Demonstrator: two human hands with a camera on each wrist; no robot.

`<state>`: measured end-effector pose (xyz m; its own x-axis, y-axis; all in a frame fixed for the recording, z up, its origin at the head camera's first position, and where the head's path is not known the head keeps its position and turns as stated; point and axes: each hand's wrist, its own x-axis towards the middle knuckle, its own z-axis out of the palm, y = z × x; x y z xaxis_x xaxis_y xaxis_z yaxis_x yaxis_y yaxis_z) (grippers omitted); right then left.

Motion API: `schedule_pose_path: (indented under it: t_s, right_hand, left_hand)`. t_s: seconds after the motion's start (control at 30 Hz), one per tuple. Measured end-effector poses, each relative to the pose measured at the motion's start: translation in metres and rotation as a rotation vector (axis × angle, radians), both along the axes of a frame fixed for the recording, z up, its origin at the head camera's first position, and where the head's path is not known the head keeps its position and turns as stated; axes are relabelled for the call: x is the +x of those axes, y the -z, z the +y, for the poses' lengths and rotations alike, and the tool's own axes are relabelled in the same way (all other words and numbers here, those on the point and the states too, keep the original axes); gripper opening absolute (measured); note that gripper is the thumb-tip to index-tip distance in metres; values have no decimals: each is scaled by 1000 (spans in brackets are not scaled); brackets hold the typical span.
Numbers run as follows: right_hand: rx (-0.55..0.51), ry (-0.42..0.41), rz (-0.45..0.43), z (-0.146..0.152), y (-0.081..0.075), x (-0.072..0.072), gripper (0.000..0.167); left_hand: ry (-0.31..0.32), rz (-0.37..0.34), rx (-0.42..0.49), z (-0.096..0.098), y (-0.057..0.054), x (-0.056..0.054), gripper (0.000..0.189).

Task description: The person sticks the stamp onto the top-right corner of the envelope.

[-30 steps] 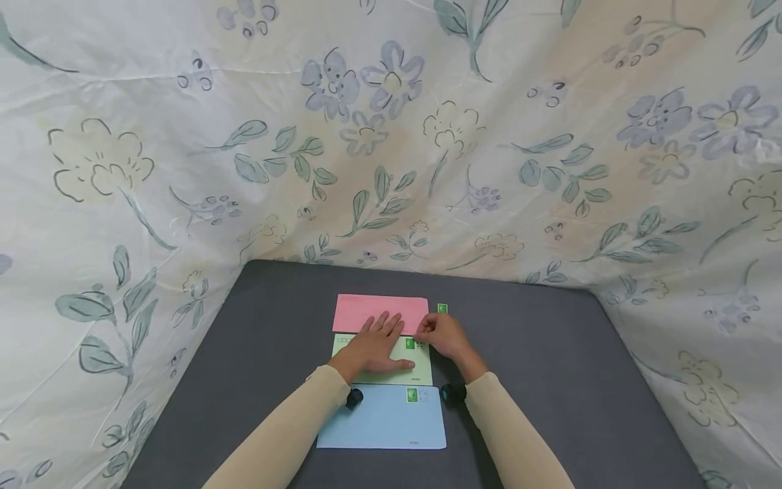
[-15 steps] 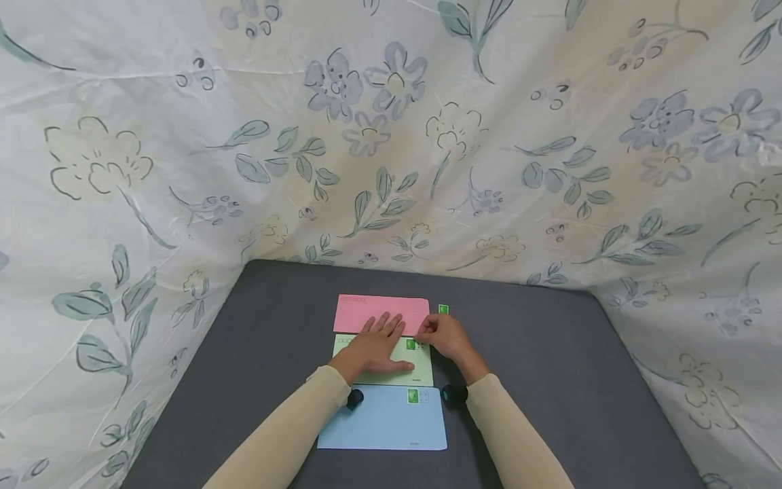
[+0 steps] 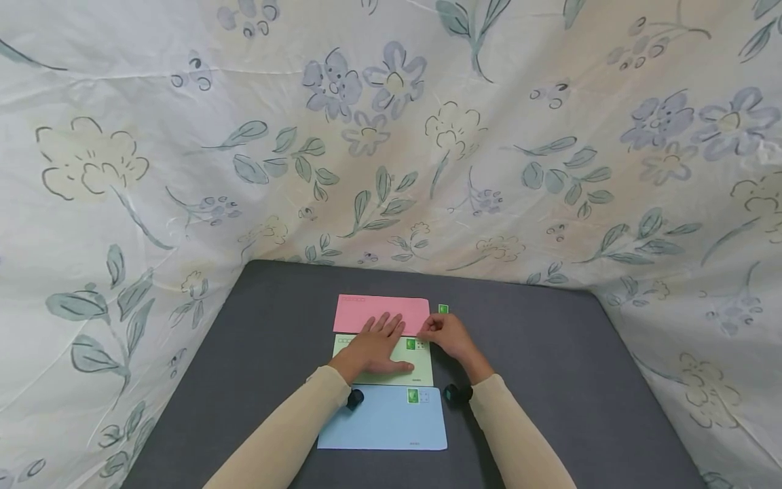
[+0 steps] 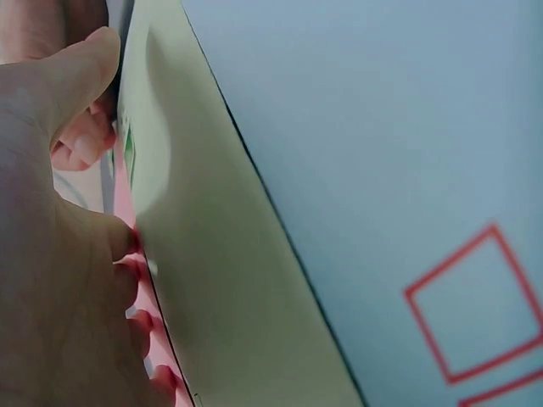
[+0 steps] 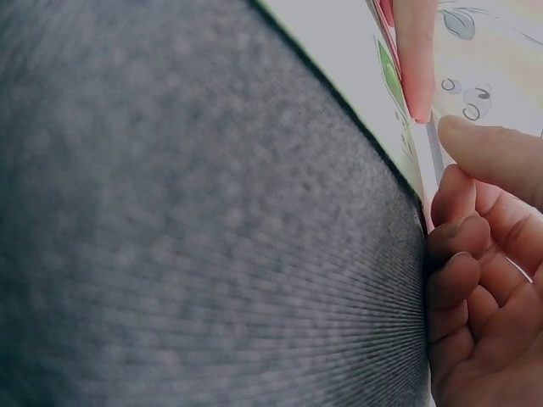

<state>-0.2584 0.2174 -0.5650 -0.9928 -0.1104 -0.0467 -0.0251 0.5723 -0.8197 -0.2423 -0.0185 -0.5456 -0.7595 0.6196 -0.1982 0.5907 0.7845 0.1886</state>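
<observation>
Bracing seems to be the job of the left hand (image 3: 380,343): it lies spread, palm over the green envelope (image 3: 397,377), fingertips reaching toward 12 o'clock onto the pink envelope (image 3: 379,305), thumb pointing to 3 o'clock. Bridging the two papers this way would probably stop either from sliding. The right hand (image 3: 446,334), at about 2 o'clock from the green envelope's middle, has its fingers curled at the pink envelope's near right corner; whether thumb and finger pinch that edge or merely rest there, I cannot tell.

All three envelopes lie flat on the dark surface (image 3: 519,380) in a column, pink at 12 o'clock, green in the middle, the blue envelope (image 3: 379,421) at 6 o'clock, perhaps lined up to keep their right ends within easy reach. The green envelope's stamp mark (image 3: 411,344) and the blue one's green mark (image 3: 413,395) both sit toward 1 o'clock on their papers.

A small green piece (image 3: 443,309) lies just past the right hand at 12 o'clock, its near end covered by the fingers. The left sleeve (image 3: 277,435) covers part of the blue envelope's left end, while the floral cloth (image 3: 391,204) hangs behind the surface's far edge.
</observation>
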Motion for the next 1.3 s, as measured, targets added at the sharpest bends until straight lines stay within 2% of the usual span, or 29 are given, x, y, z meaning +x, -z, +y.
schedule_pose_path:
  t_s: [0.27, 0.63, 0.97, 1.3]
  right_hand:
    - [-6, -1, -2, 0, -1, -3, 13]
    - [-16, -17, 6, -1, 1, -3, 12]
    - [-65, 9, -19, 1, -1, -3, 11]
    - [-55, 32, -18, 2, -2, -3, 9]
  left_hand:
    - [-10, -13, 22, 0, -5, 2, 107]
    - [-15, -2, 2, -1, -1, 2, 108]
    - [-6, -12, 1, -2, -1, 3, 108]
    - [-3, -1, -22, 1, 1, 0, 107]
